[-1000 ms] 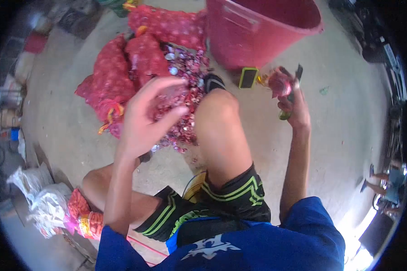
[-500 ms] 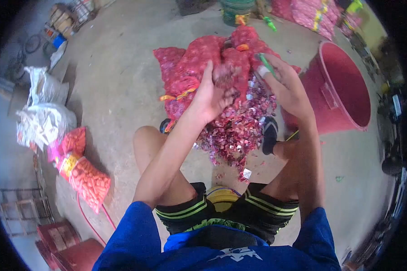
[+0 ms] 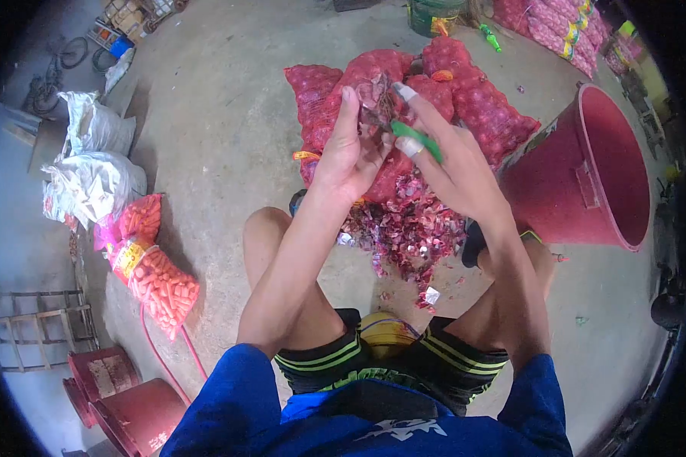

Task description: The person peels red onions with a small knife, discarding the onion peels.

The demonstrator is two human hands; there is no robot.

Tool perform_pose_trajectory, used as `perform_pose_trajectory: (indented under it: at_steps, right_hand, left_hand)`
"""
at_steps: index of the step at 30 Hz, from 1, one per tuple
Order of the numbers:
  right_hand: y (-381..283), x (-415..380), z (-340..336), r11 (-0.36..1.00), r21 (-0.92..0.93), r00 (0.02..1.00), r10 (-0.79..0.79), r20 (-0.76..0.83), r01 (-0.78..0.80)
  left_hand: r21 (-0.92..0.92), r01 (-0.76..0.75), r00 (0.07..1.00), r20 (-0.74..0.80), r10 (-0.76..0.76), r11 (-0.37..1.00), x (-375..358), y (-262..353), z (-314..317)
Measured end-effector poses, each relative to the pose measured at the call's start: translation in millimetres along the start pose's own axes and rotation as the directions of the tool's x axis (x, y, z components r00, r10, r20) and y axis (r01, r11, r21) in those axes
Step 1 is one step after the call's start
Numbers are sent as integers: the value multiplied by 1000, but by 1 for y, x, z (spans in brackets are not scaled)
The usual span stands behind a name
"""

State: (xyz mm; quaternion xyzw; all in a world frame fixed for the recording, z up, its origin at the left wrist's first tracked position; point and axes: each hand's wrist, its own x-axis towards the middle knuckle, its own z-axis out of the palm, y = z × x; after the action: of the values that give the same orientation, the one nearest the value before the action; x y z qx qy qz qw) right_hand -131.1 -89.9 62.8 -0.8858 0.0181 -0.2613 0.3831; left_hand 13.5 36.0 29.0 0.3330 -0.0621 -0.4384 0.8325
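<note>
My left hand (image 3: 348, 156) is raised over the red net sacks, its fingers curled round a reddish-brown onion with loose, dry skin (image 3: 375, 103). Close on its right, my right hand (image 3: 453, 156) grips a green-handled tool (image 3: 417, 141), its tip near the onion; the blade is hard to make out. Pale wraps cover some right-hand fingers. Below both hands, a heap of purple-red onion skins (image 3: 411, 236) lies on the floor. Net sacks full of red onions (image 3: 480, 99) lie just beyond it.
A large red tub (image 3: 579, 175) lies tilted at the right. White sacks (image 3: 95, 198) and an orange-filled net bag (image 3: 160, 286) stand at the left, with red buckets (image 3: 141, 415) nearer. A green bucket (image 3: 427, 17) and more net sacks (image 3: 556, 30) are at the back.
My hands have come together; the right hand has moved left with the green tool to the onion in the left. The view has shifted, so the surroundings appear further right.
</note>
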Motion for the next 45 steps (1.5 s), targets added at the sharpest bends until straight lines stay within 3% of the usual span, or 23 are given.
perform_pose_trajectory:
  at_steps: [5,7,10,12,15,21,29,31,34,37,44,45]
  right_hand:
    - [5,3,-1,1000,-14,1000,14,0,-14]
    - [4,6,-2,996,92,999,23,-41,-19]
    - [0,6,-7,996,66,998,54,-14,-52]
    - [2,5,-11,994,84,998,66,-20,-64]
    - [6,2,-10,995,90,998,40,-43,-36]
    - [13,-8,-13,998,-65,997,9,-73,-13]
    - [20,-20,-23,989,-148,996,-35,-78,23]
    - [21,-24,-23,981,-192,994,-40,-98,21]
    - [16,-29,-30,989,-127,995,62,-79,-72]
    - [16,-37,-31,997,-62,993,48,-105,-55]
    - [17,-43,-35,997,-61,994,49,-93,-55]
    - [17,-44,-37,992,-98,994,78,-73,-85]
  left_hand:
    - [11,-58,998,8,58,998,2,-3,-7]
    - [29,-114,993,4,114,993,2,-2,-7]
    - [70,-140,988,72,135,988,-5,5,-2]
    - [121,-184,956,252,149,975,-8,8,-2]
    - [148,-196,970,178,169,969,-8,8,5]
    - [180,-310,935,233,266,934,-9,1,11]
    - [180,-174,949,292,117,968,-9,-5,10]
    - [229,-273,929,316,194,934,-8,-9,11]
    - [264,-363,901,343,265,893,-11,-14,16]
    - [332,-466,871,335,359,820,-7,-25,17]
    - [315,-459,868,357,345,831,-2,-29,22]
    - [294,-401,890,351,292,867,-2,-28,21]
